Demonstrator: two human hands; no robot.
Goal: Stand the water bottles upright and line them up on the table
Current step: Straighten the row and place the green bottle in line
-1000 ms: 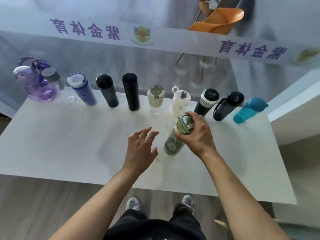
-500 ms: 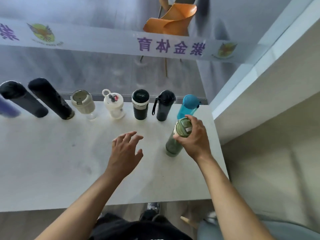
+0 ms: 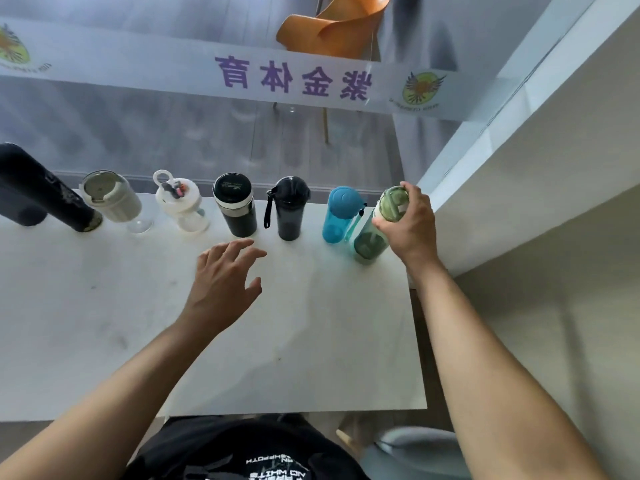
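White stone-like bench (image 3: pixel 104 323) carries eight bottles in view, all upright in one row along its far edge. From the left: a tall black flask (image 3: pixel 41 199), cut off by the frame edge with a darker shape behind it that cannot be made out; a beige cup-like bottle (image 3: pixel 112 199) on a clear base; a white bottle (image 3: pixel 181 207) with a ring on its lid; a black bottle with a silver band (image 3: pixel 235 206); a black bottle with a strap (image 3: pixel 289 209); a blue bottle (image 3: pixel 339 214); and a green bottle (image 3: pixel 374 233) at the right end, just beside the blue one and close to the bench's right edge. That makes one of each kind, with more possibly lying beyond the left border.

Two bare hands show. The right hand (image 3: pixel 410 223) is wrapped over the green bottle's cap, fingers (image 3: pixel 382 225) curled around the rim and gripping it, so much of the lid and the upper wall are hidden. The bottle's foot looks to be on the bench, though contact is hard to confirm. The left hand (image 3: pixel 225 282) hovers over the bench near the middle, palm down, fingers spread loosely apart, holding nothing and touching no bottle. Behind the bench a glass wall bears a pale banner (image 3: pixel 294 79) with mirrored purple characters, and an orange chair (image 3: pixel 332 29) stands beyond it, partly cropped at the top.
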